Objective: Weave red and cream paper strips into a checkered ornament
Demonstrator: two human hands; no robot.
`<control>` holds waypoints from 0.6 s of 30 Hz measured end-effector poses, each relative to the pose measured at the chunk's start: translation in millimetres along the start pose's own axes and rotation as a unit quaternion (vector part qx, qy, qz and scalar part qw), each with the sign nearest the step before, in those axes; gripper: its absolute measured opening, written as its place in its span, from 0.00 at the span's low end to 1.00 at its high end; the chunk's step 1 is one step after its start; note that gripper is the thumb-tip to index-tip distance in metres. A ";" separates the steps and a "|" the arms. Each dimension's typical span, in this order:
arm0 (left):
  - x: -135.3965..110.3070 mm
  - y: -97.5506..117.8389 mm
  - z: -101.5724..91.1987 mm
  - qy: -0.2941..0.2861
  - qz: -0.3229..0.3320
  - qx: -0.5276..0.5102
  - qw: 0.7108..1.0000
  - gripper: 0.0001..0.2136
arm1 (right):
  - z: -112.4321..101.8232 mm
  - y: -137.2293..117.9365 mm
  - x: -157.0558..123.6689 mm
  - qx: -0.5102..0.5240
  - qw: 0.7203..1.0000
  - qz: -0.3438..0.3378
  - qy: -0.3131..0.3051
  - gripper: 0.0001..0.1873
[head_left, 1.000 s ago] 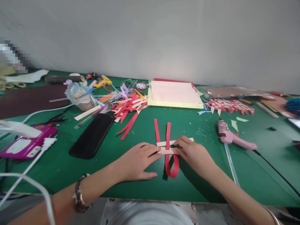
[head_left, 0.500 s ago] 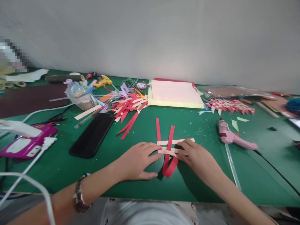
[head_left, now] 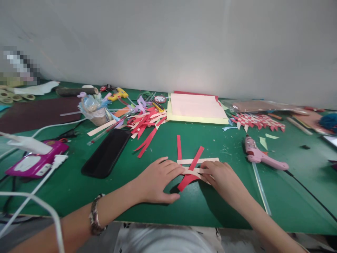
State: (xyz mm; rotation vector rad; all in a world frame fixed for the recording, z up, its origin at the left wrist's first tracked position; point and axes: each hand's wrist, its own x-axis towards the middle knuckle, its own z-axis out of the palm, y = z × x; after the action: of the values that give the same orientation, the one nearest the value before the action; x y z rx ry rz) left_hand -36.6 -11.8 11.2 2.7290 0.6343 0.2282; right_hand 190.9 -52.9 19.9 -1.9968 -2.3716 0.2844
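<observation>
Red and pale pink paper strips cross each other between my hands on the green table. One red strip (head_left: 197, 157) slants across the pale strips (head_left: 195, 161), and its near end folds over in a loop (head_left: 185, 184). A second red strip (head_left: 179, 146) points away from me at the left. My left hand (head_left: 160, 181) lies with its fingertips on the left ends of the pale strips, its thumb apart on the table. My right hand (head_left: 223, 177) pinches the right ends of the pale strips; its fingertips are partly hidden.
A pink glue gun (head_left: 265, 158) lies right, a black phone (head_left: 106, 153) left. Behind are loose paper strips (head_left: 147, 121), stacked paper sheets (head_left: 197, 105) and a woven red-and-pink piece (head_left: 258, 121). A purple power strip (head_left: 37, 160) with white cables stands far left.
The slanted red strip has tilted further, its far end to the right and its loop to the left and flatter. Both hands stay at the pale strips' ends.
</observation>
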 end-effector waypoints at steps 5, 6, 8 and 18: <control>-2.5 3.7 5.2 0.006 0.005 0.030 1.000 0.32 | 5.1 4.3 0.1 -0.026 0.999 -0.030 0.022 0.06; -3.1 3.5 6.5 0.007 0.007 0.035 0.999 0.31 | 5.6 5.3 0.2 -0.027 0.998 -0.040 0.029 0.06; -3.8 2.6 8.3 0.006 0.008 0.043 0.999 0.30 | 5.2 6.4 0.5 -0.018 0.997 -0.058 0.036 0.05; -2.1 3.2 7.0 0.008 0.019 0.075 0.997 0.28 | -13.5 3.4 11.3 0.132 0.990 -0.057 -0.015 0.10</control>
State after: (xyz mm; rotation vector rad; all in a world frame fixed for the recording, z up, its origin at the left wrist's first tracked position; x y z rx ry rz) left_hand -35.6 -17.4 5.6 2.8868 0.6284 0.2192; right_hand 194.1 -39.6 31.6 -1.7452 -2.3122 0.5921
